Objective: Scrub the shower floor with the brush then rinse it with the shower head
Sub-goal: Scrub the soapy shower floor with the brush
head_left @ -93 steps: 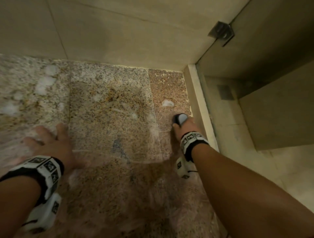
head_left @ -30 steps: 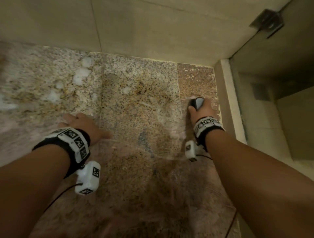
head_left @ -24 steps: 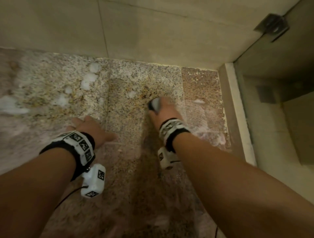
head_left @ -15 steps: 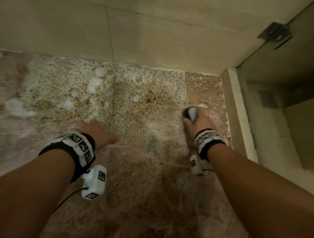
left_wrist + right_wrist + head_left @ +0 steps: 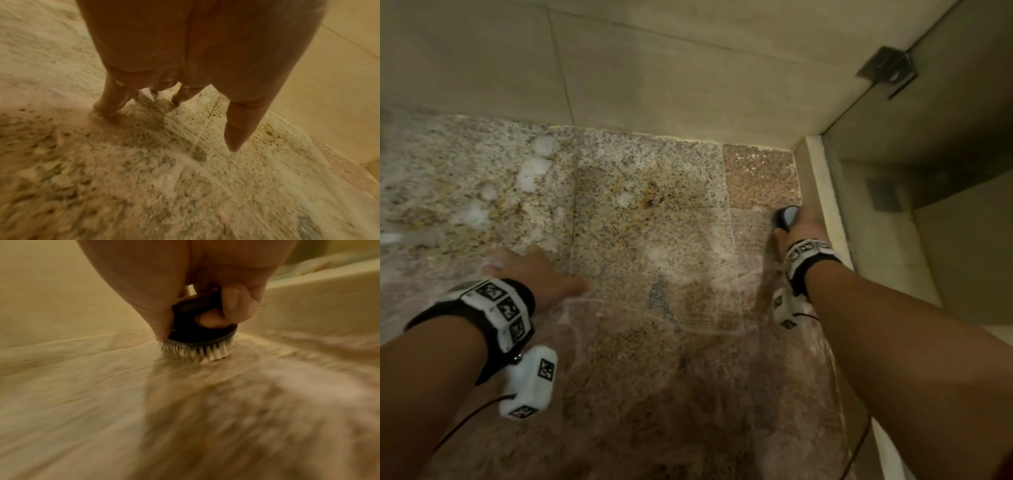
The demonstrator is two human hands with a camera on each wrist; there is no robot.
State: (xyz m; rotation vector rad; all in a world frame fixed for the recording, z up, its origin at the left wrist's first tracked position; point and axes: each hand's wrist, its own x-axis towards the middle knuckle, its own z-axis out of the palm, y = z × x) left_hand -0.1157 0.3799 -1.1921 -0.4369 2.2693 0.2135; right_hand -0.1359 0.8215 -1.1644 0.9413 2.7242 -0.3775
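You are kneeling over the shower floor [image 5: 654, 219], a spread of speckled granite slabs that is lying wet and filmed with soapy streaks. The beige tiled wall [image 5: 654, 68] is running along its far edge, and a pale raised curb [image 5: 825, 205] is bordering it on your right, with a glass panel [image 5: 928, 120] standing on that curb and a dark metal bracket [image 5: 887, 68] fixing the panel to the wall. White clumps of foam [image 5: 530, 171] are sitting on the far left slabs.

Your left hand [image 5: 530, 274] is resting flat on the wet stone with fingers [image 5: 111, 97] spread and straight, holding nothing, their tips touching the floor. Your right hand [image 5: 799, 233] is wrapping its fingers around the brush [image 5: 786, 216], gripping the dark round knob from above. The brush is sitting on the reddish slab at the far right, just beside the curb. In the right wrist view its white bristles [image 5: 197, 353] are pressing down against the floor, and the surroundings are smearing with blur.
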